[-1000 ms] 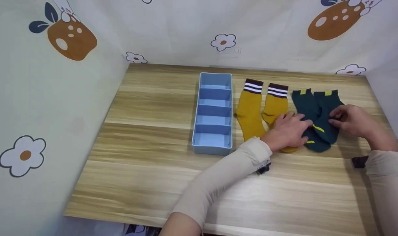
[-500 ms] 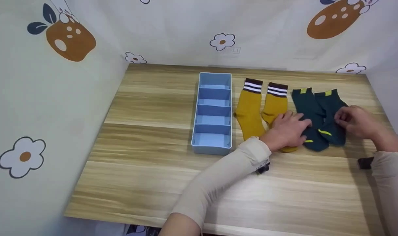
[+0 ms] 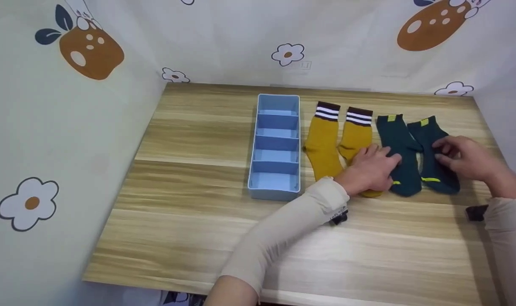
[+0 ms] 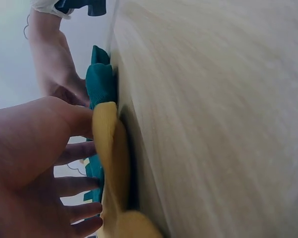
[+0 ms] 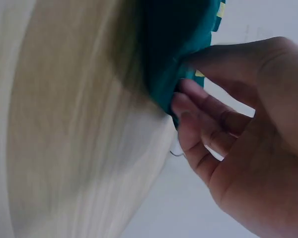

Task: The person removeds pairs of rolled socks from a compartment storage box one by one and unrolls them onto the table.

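Two dark green ankle socks with yellow marks lie side by side on the right. My right hand (image 3: 470,159) pinches the outer edge of the right green sock (image 3: 432,146); in the right wrist view thumb and fingers meet at the edge of the green fabric (image 5: 176,44). With fingers extended, my left hand (image 3: 370,170) rests across the left green sock (image 3: 398,136) and the right mustard sock (image 3: 357,138), hiding part of both. The left wrist view shows its fingers spread over the mustard fabric (image 4: 111,153). The left mustard sock (image 3: 325,144) lies flat beside them.
A blue organizer box (image 3: 274,193) with several compartments stands left of the socks on the wooden table (image 3: 190,178). Patterned cloth walls (image 3: 224,46) border the table at the back and both sides.
The right hand has moved the right green sock rightward, off the left one it overlapped; its foot has swung right and a gap now shows between them. The left hand has stayed nearly in place.
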A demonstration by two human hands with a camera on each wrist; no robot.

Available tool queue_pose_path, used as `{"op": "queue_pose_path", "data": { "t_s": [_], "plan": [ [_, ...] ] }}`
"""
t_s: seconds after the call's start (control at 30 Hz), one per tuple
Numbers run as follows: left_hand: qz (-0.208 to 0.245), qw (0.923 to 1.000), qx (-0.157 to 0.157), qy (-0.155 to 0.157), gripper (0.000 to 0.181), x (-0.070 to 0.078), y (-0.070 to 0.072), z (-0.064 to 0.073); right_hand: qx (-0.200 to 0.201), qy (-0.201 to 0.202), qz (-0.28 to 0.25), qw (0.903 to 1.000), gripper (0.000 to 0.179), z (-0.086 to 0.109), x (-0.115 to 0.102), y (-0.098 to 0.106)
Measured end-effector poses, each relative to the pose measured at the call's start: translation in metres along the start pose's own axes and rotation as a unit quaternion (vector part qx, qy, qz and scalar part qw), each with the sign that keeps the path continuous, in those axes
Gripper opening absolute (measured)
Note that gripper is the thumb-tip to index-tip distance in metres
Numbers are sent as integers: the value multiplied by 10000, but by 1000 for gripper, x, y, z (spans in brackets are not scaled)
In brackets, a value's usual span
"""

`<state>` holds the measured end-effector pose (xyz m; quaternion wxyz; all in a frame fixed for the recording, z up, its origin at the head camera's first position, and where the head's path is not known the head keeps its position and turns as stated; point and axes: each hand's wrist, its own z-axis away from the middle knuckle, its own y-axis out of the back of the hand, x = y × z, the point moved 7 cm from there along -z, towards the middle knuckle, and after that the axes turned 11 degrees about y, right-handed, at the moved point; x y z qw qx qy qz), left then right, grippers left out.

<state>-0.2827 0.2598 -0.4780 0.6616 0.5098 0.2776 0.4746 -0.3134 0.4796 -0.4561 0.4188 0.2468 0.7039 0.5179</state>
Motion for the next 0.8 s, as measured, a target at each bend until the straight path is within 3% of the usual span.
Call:
{"op": "queue_pose_path", "data": {
  "t_s": [0.23,0.43,0.53,0.63,0.8],
  "plan": [
    [-40,9997,-254,-21,66,2,1,2,-1,79,123,9999,41,-9,-3,-3],
    [-110,9997,-214,-59,61,-2,2,-4,24,198,56,9998,42,-15,0,-2],
    [149,9997,-108,-176,59,-3,6,-4,-20,90,118,9999,40,-17,-2,-2],
    [787,9955,242,-465,55,-5,22,5,188,-107,228,9995,34,-21,-7,2],
    [1942,9746,760,-817,49,-20,71,37,606,-361,268,9971,29,-29,-20,12]
  ]
}}
